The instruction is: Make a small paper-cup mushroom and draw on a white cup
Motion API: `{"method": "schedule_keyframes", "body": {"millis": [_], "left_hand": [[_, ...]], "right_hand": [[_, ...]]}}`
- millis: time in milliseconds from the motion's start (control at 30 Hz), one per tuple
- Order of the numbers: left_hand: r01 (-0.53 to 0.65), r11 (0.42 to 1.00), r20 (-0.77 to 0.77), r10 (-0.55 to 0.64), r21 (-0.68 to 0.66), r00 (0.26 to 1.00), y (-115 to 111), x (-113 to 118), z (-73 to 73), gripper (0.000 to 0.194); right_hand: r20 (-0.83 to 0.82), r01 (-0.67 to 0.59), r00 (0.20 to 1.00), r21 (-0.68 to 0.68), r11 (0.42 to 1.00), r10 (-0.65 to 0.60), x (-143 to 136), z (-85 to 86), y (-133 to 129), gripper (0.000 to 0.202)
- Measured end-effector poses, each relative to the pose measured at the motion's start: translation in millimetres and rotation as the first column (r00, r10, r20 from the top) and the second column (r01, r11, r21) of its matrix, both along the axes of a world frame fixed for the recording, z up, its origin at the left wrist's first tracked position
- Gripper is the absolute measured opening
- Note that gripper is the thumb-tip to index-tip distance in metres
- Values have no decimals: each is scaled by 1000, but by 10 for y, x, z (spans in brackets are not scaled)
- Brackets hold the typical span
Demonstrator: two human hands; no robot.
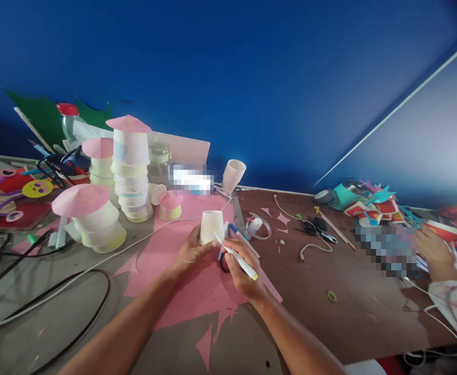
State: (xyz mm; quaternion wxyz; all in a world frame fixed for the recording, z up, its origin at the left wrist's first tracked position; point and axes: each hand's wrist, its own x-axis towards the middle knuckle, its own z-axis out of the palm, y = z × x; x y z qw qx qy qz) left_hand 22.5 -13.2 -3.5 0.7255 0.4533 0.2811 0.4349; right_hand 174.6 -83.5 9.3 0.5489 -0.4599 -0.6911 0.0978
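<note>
My left hand (192, 247) is closed around the lower side of an upside-down white paper cup (211, 225), above a pink paper sheet (189, 291). In my right hand (244, 264) is a white marker (241, 261) with a yellow end, its tip at the cup's lower right side. Whether it has made a mark cannot be seen. Behind my right hand lie a blue pen (234, 229) and a short white cylinder (254, 225). Dark scissor-like handles (224, 262) are partly hidden under the hand.
Stacked cups with pink cone tops (131, 174) stand at left, near a shorter stack (95, 224). A white cup (233, 175) leans by the blue wall. Cables (107, 255) cross the table. Keys (320, 226) lie at right, where another person's hand (435, 252) rests near red cups (447, 229).
</note>
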Motion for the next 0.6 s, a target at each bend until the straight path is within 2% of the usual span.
{"method": "schedule_keyframes", "body": {"millis": [333,600], "left_hand": [[6,1000,8,-6,-9,1000,-7,-13,5,49],[-22,1000,-21,22,-17,1000,5,-1,-1,53]], "right_hand": [[-69,15,997,-14,1000,-15,26,-9,-10,20],[-22,18,1000,-4,1000,-19,12,9,19,22]]}}
